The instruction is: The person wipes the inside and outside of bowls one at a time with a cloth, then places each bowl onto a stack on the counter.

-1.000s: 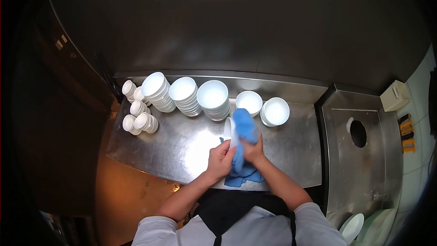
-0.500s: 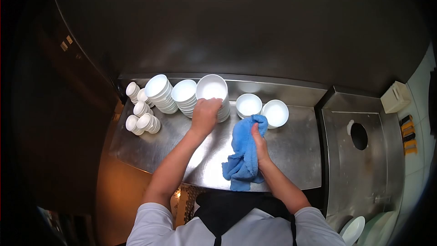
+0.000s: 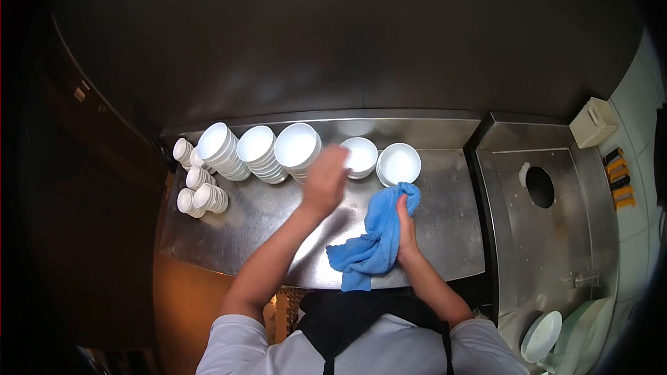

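Observation:
My left hand, blurred by motion, hovers over the counter with its fingers stretched out and nothing seen in them. Its fingertips overlap the near left rim of a short stack of white bowls. Just left of it stands a taller stack of white bowls, its lower right part hidden behind the hand. A blue towel is bunched in my right hand, thumb pressed on top, lower end hanging toward the counter's front edge. Another short stack of white bowls sits right behind the towel.
Two more bowl stacks and several stacks of small white cups line the left of the steel counter. To the right is a steel surface with a dark round hole. A white oval dish lies at lower right.
My left hand has come off the tall bowl stack and moved right, toward the short stack. My right hand still holds the towel. The view has shifted slightly.

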`<state>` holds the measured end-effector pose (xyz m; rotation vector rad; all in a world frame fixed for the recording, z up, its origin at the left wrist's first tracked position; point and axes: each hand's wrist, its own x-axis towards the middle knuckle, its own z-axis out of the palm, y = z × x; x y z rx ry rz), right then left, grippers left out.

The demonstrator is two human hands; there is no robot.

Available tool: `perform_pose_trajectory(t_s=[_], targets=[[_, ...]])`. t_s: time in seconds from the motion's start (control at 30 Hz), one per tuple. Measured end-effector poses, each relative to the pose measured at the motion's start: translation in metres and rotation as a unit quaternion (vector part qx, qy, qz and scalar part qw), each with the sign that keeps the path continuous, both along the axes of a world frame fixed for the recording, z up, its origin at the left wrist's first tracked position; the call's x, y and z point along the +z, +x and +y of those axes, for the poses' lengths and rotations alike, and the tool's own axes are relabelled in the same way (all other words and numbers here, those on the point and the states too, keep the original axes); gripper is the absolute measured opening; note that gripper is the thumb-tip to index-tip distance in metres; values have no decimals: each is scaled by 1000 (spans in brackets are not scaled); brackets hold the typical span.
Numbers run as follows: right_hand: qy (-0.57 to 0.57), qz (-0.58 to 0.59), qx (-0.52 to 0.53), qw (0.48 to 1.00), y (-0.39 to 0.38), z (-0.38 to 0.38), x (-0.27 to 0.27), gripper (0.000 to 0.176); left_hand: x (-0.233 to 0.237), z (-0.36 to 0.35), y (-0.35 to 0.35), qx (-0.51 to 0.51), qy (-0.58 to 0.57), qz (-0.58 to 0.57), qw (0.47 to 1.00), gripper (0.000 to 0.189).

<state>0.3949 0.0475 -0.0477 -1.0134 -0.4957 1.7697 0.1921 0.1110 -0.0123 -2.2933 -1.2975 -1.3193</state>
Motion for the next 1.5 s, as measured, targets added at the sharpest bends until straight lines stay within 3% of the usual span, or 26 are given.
perform_pose_trajectory(t_s=[0.07,0.17,0.27,0.5,0.57,0.7,0.83,0.97,1.17,1.27,1.5], targets=[[4,-6,7,1000,-1,2,-6,74,-15,8,20,-54,-223,41,973,35],[6,-29,18,999,-2,-2,-2,76,-76,42,27,81,-118,131,981,24],[-3,-53,18,998,3,-7,5,70,-51,40,25,81,-353,242,900,19],[-14,-37,19,999,14,-10,-20,74,-46,-34,23,38,-357,231,904,16],[-29,-63,42,997,11,-7,-24,73,-41,-33,23,49,-378,160,911,14],[-25,-81,13,996,-1,-1,-26,63,-45,-33,14,56,-364,56,928,12],[-50,-81,10,995,-6,1,-37,62,-45,-43,18,43,-312,34,949,17],[-21,-77,-28,996,-11,-6,-36,51,-29,-47,23,63,-360,15,931,18],[194,-308,-21,931,-24,17,-62,25,-27,-60,37,42,-389,21,920,23],[163,-325,-22,931,-25,20,-70,27,-32,-59,35,17,-375,16,927,22],[130,-239,-19,962,-21,15,-47,21,-39,-58,38,7,-333,2,943,20]])
